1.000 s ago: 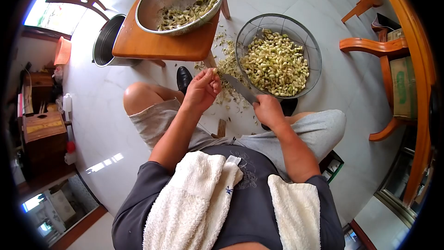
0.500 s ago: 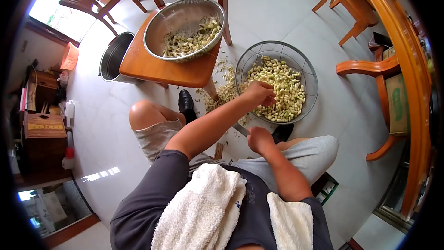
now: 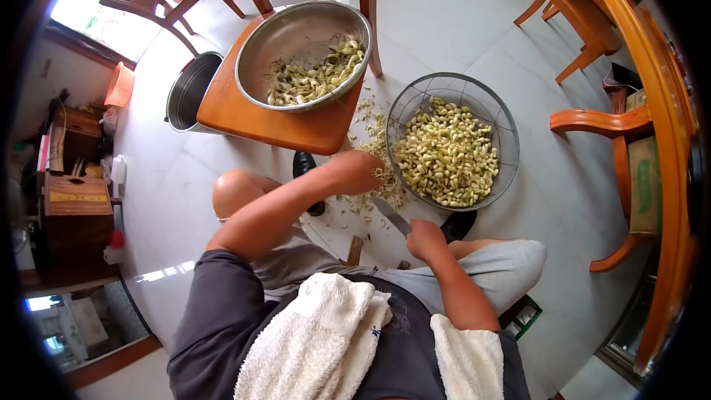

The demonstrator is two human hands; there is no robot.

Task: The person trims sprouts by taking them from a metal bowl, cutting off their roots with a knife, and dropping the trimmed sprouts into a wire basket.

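Note:
My left hand (image 3: 357,172) is over the floor scraps, between the chair's front edge and the wire basket; its fingers are blurred and I cannot make out anything in them. My right hand (image 3: 426,241) is closed round the handle of a knife (image 3: 391,215), whose blade points up and left. Pale peeled cloves (image 3: 448,152) fill much of the round wire basket (image 3: 511,130) on the floor. On the chair seat stands a metal colander (image 3: 250,67) with unpeeled, stalky cloves (image 3: 315,78) heaped at its right side.
Peel scraps (image 3: 374,130) lie around the leg of the wooden chair (image 3: 274,130). A metal bucket (image 3: 194,92) stands left of it. My black shoes (image 3: 458,224) are near the basket. Wooden furniture (image 3: 603,122) and a cardboard box (image 3: 643,185) are at the right.
My left hand reached from the knife to over the basket, then moved back left toward the chair. The knife stays in my right hand. The view has shifted.

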